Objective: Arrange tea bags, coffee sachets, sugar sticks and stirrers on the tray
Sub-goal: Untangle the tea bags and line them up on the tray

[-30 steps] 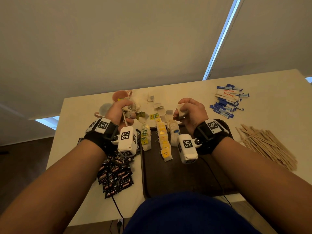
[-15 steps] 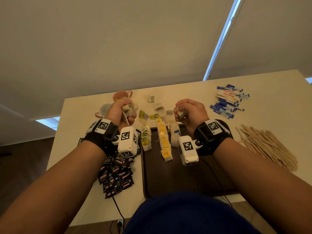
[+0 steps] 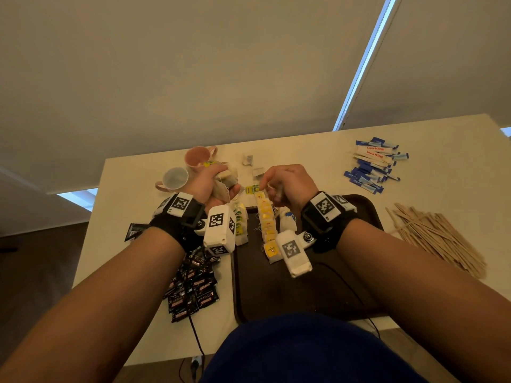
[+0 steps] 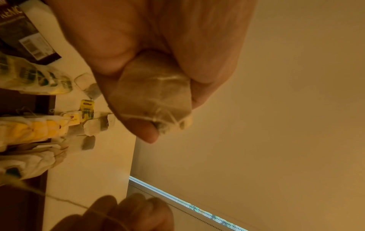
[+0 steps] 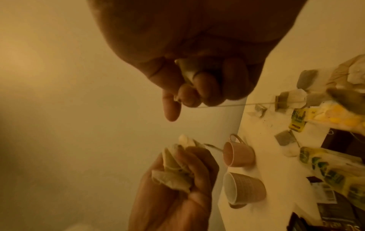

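Spanning the near table [image 3: 442, 167], the dark tray [image 3: 290, 288] carries a row of yellow-tagged tea bags [image 3: 266, 219]. Left hand [image 3: 210, 183] grasps bunched tea bags [image 4: 154, 93] above the table; right hand [image 3: 287, 183] pinches one tea bag's string [image 5: 221, 105].

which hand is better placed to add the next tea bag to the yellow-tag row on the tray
Probably the right hand: it pinches one tea bag right above the far end of the yellow-tag row. The left hand grips a bunch off the tray's left edge.
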